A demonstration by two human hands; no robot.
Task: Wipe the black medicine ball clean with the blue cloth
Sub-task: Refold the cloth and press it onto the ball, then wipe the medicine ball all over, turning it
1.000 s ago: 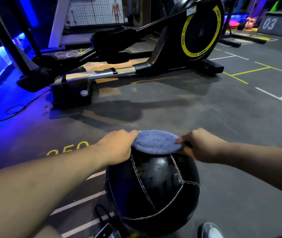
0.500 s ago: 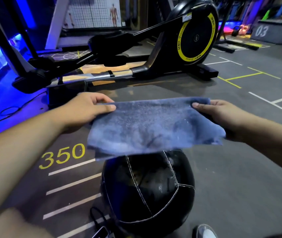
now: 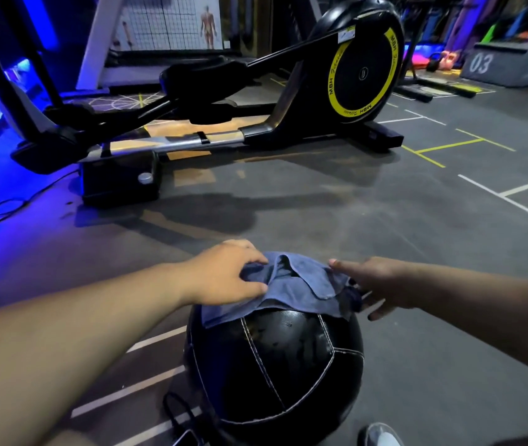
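Fingers [image 3: 258, 259] pinching blue cloth [image 3: 295, 292] on ball [image 3: 275, 365], "MBH" elliptical [image 3: 364, 72], "03" box [image 3: 510, 67]

One ball [image 3: 272, 365], one cloth [image 3: 295, 291] — two hands [image 3: 224, 275] [image 3: 381, 281]

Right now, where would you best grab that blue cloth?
Probably the bunched ridge on top of the cloth, pinched from above. The cloth lies draped over the ball, its edges hugging the curve; only that ridge, beside the left hand, stands up.
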